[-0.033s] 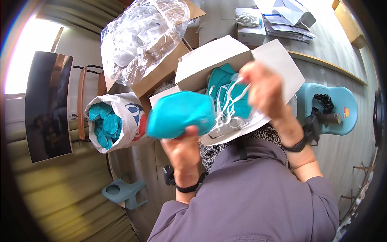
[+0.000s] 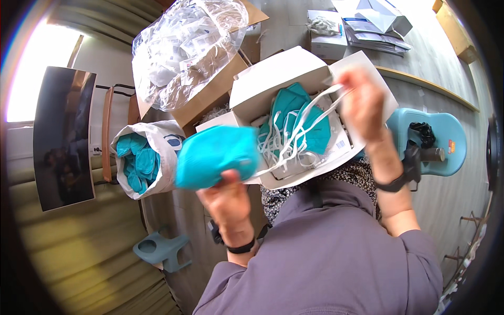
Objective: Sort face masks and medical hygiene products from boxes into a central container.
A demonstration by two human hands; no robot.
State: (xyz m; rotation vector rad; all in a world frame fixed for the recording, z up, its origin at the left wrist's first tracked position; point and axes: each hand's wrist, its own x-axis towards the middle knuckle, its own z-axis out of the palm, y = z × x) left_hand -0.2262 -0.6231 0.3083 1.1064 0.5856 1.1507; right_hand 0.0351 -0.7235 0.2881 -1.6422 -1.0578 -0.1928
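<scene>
My left hand [image 2: 227,202] grips a teal face mask [image 2: 216,156] by its lower edge, thumb on its front. The mask hangs left of an open white cardboard box [image 2: 281,71]. Over the box's right side, my right hand [image 2: 362,105], blurred, is closed on white elastic straps [image 2: 314,122]. These stretch down leftward towards the held mask. Inside the box lie several more teal masks [image 2: 318,131] with tangled white straps, partly hidden by the pulled ones. Just left of the held mask stands a white bag [image 2: 164,137] filled with teal masks [image 2: 143,163].
Behind the bag, a brown carton [image 2: 212,86] carries a clear plastic bag [image 2: 178,50] of small white packets. To the right is a light blue plastic stool [image 2: 454,134] with a dark cylinder [image 2: 431,154] and black plastic on it. A grey-blue stool [image 2: 157,249] stands lower left.
My left hand has carried the mask a little left, towards the white bag. My right hand has moved right, drawing the straps longer across the box.
</scene>
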